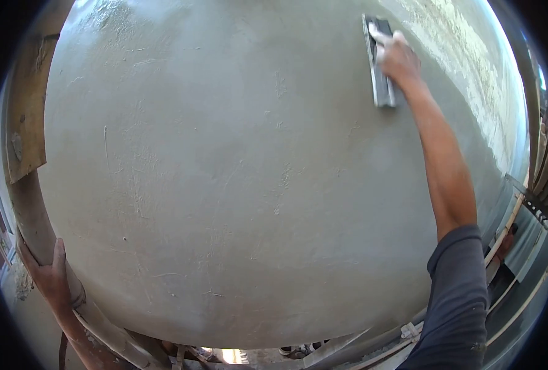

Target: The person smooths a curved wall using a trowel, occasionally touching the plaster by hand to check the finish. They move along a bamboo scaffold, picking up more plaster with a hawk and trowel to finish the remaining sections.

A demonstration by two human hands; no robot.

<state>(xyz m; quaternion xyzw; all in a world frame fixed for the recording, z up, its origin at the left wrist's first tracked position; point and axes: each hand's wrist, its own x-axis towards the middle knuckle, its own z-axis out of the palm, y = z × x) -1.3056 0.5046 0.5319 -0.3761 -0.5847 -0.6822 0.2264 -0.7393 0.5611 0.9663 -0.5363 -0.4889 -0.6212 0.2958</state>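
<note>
With right hand [401, 60] clamped on trowel [382, 91], left hand [53, 282] round pole [35, 206], apparently smoothing wall [224, 154]; next, keep pressure even.

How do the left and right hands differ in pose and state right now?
Grip: the right hand holds a trowel; the left hand clasps a post.
Position: the right hand is high on the wall; the left hand is low, at the wall's edge.
Look: the right hand has pale smears on its fingers; the left hand looks darker, in shade.
Shared: both bare.
</note>
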